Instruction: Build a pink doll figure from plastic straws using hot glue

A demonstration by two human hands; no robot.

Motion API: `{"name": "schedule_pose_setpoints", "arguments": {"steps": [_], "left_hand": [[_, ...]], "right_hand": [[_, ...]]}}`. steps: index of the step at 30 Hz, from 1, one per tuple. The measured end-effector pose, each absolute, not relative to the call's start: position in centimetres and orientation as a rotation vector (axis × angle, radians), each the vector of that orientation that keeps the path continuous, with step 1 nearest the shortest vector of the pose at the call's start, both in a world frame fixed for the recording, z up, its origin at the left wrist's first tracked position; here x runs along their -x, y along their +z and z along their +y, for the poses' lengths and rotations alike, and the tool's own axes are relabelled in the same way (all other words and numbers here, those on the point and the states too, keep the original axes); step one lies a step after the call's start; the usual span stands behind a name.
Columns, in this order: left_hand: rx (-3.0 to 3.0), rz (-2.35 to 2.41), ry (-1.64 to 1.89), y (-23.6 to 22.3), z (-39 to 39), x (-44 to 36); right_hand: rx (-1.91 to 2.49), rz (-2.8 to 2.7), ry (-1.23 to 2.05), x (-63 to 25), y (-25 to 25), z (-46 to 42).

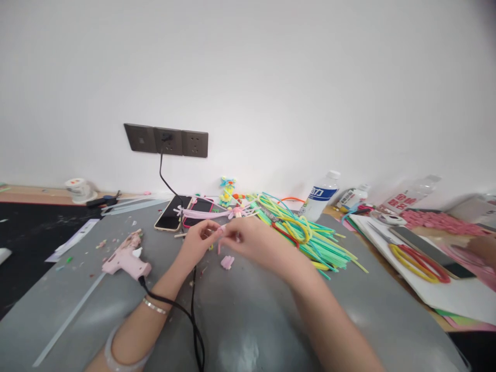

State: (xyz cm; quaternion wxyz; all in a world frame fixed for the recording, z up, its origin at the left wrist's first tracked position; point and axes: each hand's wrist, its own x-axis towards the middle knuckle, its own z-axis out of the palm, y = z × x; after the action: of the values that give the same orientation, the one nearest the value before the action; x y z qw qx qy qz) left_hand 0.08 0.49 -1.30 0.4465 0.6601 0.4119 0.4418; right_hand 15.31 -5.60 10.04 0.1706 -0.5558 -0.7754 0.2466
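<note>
My left hand (198,241) and my right hand (251,236) meet over the middle of the grey mat (248,315). Their fingertips are closed together in a pinch on a small pink pipe cleaner piece (219,247), mostly covered by the fingers. Just below them lies a short cluster of pink pipe cleaner pieces (227,262). Beyond my fingers is a longer pink pipe cleaner bundle (203,214) with a knotted end. A pink glue gun (126,261) rests on its side to the left of my left hand, its black cord running under my left forearm.
Green and yellow pipe cleaners (313,243) spread right of my hands. Behind are a phone (173,213), a small yellow-blue figure (227,192) and a water bottle (320,196). Scissors (420,263) lie on white paper at right, near another person's hand (484,249). A wall socket (166,140) feeds a cord.
</note>
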Motion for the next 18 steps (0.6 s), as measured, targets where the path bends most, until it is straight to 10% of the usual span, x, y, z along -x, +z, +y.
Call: {"name": "schedule_pose_setpoints", "arguments": {"steps": [18], "left_hand": [[-1.675,1.105,1.077,-0.6,0.3,-0.1]], "right_hand": [[1.6,-2.217,0.796,-21.3,0.9,-1.6]]}}
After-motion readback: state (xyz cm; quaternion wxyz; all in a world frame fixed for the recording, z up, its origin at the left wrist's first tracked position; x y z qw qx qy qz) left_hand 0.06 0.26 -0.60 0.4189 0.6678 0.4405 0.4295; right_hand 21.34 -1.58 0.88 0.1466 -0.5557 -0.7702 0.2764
